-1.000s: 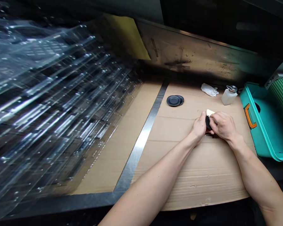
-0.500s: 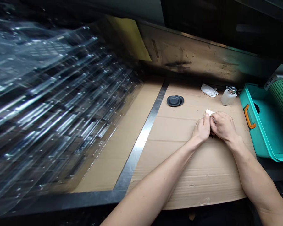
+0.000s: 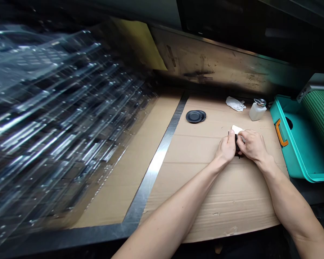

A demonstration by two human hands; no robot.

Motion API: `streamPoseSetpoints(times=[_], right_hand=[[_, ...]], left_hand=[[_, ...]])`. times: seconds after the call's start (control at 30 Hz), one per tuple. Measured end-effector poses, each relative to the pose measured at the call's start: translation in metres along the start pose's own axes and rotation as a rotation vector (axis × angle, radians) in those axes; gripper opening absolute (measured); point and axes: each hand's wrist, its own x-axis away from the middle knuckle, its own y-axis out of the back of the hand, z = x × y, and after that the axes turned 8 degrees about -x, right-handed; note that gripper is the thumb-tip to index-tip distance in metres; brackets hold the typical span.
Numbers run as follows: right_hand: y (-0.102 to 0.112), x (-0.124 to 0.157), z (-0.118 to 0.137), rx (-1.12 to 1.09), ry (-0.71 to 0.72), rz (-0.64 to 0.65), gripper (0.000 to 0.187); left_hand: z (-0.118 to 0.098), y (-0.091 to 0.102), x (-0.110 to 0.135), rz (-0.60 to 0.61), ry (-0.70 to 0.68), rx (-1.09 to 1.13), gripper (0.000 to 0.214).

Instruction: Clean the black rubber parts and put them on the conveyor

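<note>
"Where are we working?"

"On the cardboard sheet (image 3: 205, 201), just ahead of us. Our left hand (image 3: 226, 149) is gripping a small black piece (image 3: 236, 146), and our right hand (image 3: 252, 145) is pinching a white pad (image 3: 237, 129) against it."

"Are we seeing the whole piece?"

"No, our 2 hands are hiding most of it, so we can't make out its shape."

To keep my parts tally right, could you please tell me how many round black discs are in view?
2 lie overlapping on the cardboard sheet: one disc partly over the other. A dark piece between the left hand and right hand may be a third, mostly hidden.
</note>
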Motion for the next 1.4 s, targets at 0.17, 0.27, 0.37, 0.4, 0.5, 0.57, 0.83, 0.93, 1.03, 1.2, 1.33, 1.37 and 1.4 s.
streamPoseSetpoints(times=[0.17,0.27,0.37,0.4,0.5,0.57,0.83,0.93,1.03,1.2,1.33,1.37,1.4], right_hand=[[-0.001,-0.001,0.003,-0.005,0.016,-0.003,0.023],[-0.001,0.0,0.003,0.003,-0.003,0.002,0.02],[-0.001,0.001,0.003,0.01,-0.008,0.004,0.019],[-0.002,0.001,0.003,0.01,0.001,0.002,0.02],[-0.002,0.001,0.003,0.018,0.021,-0.006,0.023],[-0.002,0.001,0.003,0.031,0.014,-0.004,0.022],[-0.003,0.0,0.006,0.063,0.016,0.005,0.022],[-0.002,0.002,0.004,0.037,-0.029,0.005,0.02],[0.0,0.003,-0.002,-0.084,-0.072,-0.1,0.021],[0.007,0.001,-0.009,-0.309,-0.175,-0.311,0.022],[0.007,-0.001,-0.006,-0.428,-0.195,-0.367,0.021],[0.007,-0.002,-0.004,-0.444,-0.192,-0.37,0.02],[0.006,-0.002,-0.002,-0.455,-0.187,-0.364,0.02]], left_hand=[[-0.002,0.001,0.001,-0.068,-0.096,-0.149,0.056],[-0.003,0.002,0.002,-0.021,-0.051,-0.11,0.061],[-0.002,0.002,0.002,-0.047,-0.04,-0.091,0.058],[-0.001,0.002,0.002,-0.064,-0.056,-0.09,0.055],[0.002,0.001,0.001,-0.058,-0.056,-0.044,0.054],[0.003,0.002,0.0,-0.022,-0.007,0.0,0.059],[0.002,0.001,0.002,0.017,-0.031,-0.023,0.06],[-0.007,0.002,0.003,0.053,0.084,0.242,0.056],[-0.022,0.009,0.004,0.1,0.224,0.523,0.056],[-0.04,0.024,0.003,0.123,0.431,0.732,0.063],[-0.041,0.029,0.002,0.113,0.444,0.761,0.064],[-0.04,0.028,0.001,0.12,0.437,0.756,0.064],[-0.039,0.028,0.001,0.13,0.426,0.749,0.065]])
